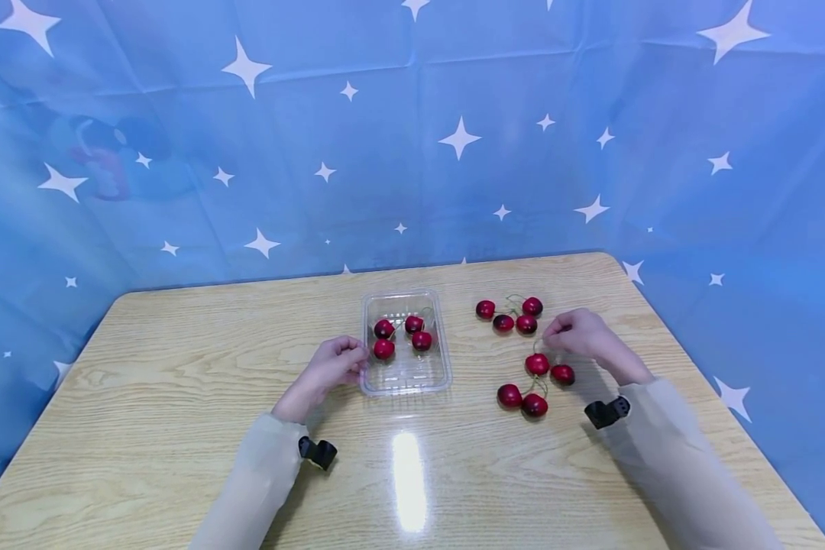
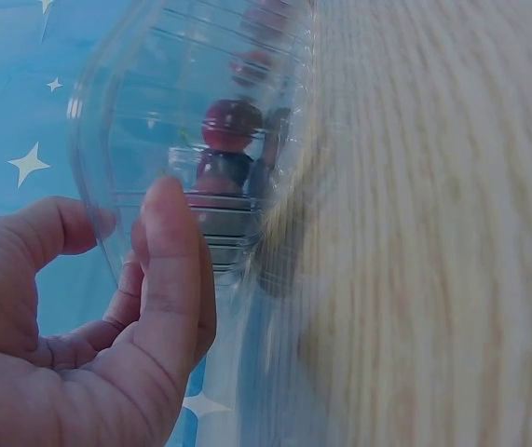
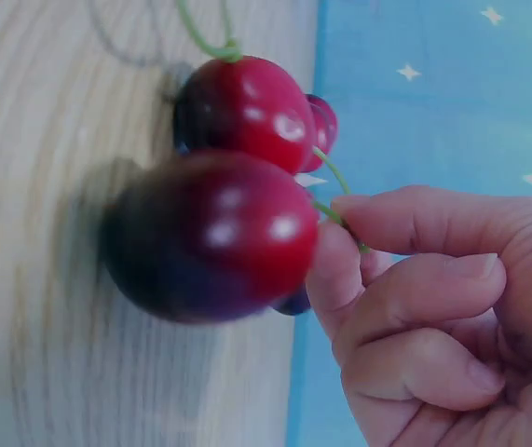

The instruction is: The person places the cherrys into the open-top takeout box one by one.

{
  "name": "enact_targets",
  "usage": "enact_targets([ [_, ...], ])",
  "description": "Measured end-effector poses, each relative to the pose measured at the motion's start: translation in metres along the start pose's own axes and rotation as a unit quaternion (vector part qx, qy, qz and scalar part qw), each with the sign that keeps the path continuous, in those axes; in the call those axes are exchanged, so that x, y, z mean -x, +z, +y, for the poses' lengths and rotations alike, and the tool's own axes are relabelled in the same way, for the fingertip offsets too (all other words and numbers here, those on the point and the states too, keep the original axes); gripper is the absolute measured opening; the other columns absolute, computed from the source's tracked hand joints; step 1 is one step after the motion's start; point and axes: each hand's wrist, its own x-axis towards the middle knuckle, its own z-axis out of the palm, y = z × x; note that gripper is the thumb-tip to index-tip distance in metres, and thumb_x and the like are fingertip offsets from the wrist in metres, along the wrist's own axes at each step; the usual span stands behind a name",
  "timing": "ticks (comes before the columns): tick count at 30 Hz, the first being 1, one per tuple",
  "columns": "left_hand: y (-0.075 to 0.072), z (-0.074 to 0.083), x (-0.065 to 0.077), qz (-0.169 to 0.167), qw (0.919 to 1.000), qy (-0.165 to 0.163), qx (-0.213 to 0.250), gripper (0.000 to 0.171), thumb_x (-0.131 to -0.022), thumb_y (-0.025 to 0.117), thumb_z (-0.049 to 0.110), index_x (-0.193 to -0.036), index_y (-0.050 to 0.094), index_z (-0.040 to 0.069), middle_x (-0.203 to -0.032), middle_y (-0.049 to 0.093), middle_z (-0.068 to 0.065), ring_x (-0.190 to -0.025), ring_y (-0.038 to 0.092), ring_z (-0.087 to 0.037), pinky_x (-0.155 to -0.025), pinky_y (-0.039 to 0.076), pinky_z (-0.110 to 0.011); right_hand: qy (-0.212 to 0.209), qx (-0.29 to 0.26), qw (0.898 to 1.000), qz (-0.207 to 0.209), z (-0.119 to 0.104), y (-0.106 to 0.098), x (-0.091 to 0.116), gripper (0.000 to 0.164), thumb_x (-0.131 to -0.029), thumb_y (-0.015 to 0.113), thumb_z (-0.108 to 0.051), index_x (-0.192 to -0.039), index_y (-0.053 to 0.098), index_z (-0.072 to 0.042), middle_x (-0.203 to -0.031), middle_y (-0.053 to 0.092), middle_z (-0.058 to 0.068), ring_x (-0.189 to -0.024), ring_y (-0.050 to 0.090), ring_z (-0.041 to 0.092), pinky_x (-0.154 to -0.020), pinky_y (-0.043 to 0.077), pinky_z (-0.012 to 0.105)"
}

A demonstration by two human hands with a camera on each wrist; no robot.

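Observation:
A clear plastic box (image 1: 406, 376) stands on the table with several dark red cherries (image 1: 422, 341) inside. At its left side, my left hand (image 1: 334, 362) pinches the rim between thumb and fingers; the left wrist view shows the see-through wall (image 2: 102, 140) at the fingertips. My right hand (image 1: 584, 340) pinches the green stems (image 3: 331, 212) of two cherries between thumb and forefinger. One of that pair, a glossy red cherry (image 3: 238, 233) with a dark side, hangs close to the table in the right wrist view. Its partner (image 1: 538, 363) is beside it.
Several more cherries (image 1: 525, 324) with stems lie in a group behind the right hand. Another stemmed pair (image 1: 535, 406) lies nearer the front, close to the held pair. The wooden table (image 1: 179, 428) ends at a blue curtain (image 1: 385, 153) with white stars.

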Motion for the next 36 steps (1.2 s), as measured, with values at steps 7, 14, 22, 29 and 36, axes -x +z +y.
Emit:
enact_targets([
  [7, 0.000, 0.000, 0.000, 0.001, 1.0000, 0.000, -0.003, 0.011, -0.093, 0.050, 0.006, -0.097, 0.053, -0.004, -0.078, 0.056, -0.005, -0.065, 0.056, -0.010, -0.060, 0.052, -0.023, 0.011, -0.058, 0.998, -0.002, 0.000, -0.009, 0.006, 0.017, -0.085, 0.061, -0.010, -0.094, 0.064, 0.004, -0.081, 0.061, 0.004, -0.062, 0.048, 0.014, -0.059, 0.045, 0.032],
  [14, 0.000, 0.001, -0.001, -0.001, 1.0000, 0.000, -0.001, 0.011, -0.093, 0.050, 0.006, -0.097, 0.053, -0.004, -0.076, 0.056, -0.004, -0.065, 0.056, -0.010, -0.060, 0.052, -0.023, 0.005, -0.097, 0.995, 0.012, -0.003, -0.013, 0.008, 0.013, -0.083, 0.060, -0.006, -0.091, 0.062, 0.004, -0.077, 0.061, 0.002, -0.054, 0.043, 0.010, -0.052, 0.041, 0.028],
  [22, 0.001, 0.004, 0.001, 0.003, 1.0000, -0.003, -0.003, 0.012, -0.093, 0.050, 0.006, -0.098, 0.053, -0.005, -0.077, 0.056, -0.004, -0.066, 0.056, -0.011, -0.061, 0.052, -0.024, -0.010, -0.142, 0.989, 0.029, -0.008, -0.012, 0.006, 0.015, -0.086, 0.062, -0.008, -0.092, 0.059, 0.005, -0.074, 0.059, -0.002, -0.053, 0.041, 0.008, -0.050, 0.040, 0.025],
  [29, 0.001, 0.004, 0.002, 0.000, 1.0000, -0.001, -0.004, 0.012, -0.093, 0.050, 0.005, -0.098, 0.053, -0.005, -0.076, 0.056, -0.004, -0.065, 0.056, -0.010, -0.061, 0.052, -0.024, -0.026, -0.163, 0.985, 0.042, -0.014, -0.008, 0.004, 0.015, -0.087, 0.062, -0.008, -0.093, 0.060, 0.005, -0.068, 0.056, -0.003, -0.050, 0.039, 0.007, -0.048, 0.037, 0.021],
  [36, 0.000, 0.003, 0.003, -0.003, 1.0000, 0.004, 0.001, 0.011, -0.094, 0.051, 0.006, -0.097, 0.053, -0.004, -0.077, 0.056, -0.005, -0.066, 0.055, -0.010, -0.061, 0.052, -0.024, -0.042, -0.197, 0.978, 0.044, -0.023, -0.004, 0.003, 0.011, -0.087, 0.064, -0.010, -0.089, 0.061, 0.000, -0.061, 0.054, -0.007, -0.047, 0.036, 0.006, -0.047, 0.034, 0.020],
])
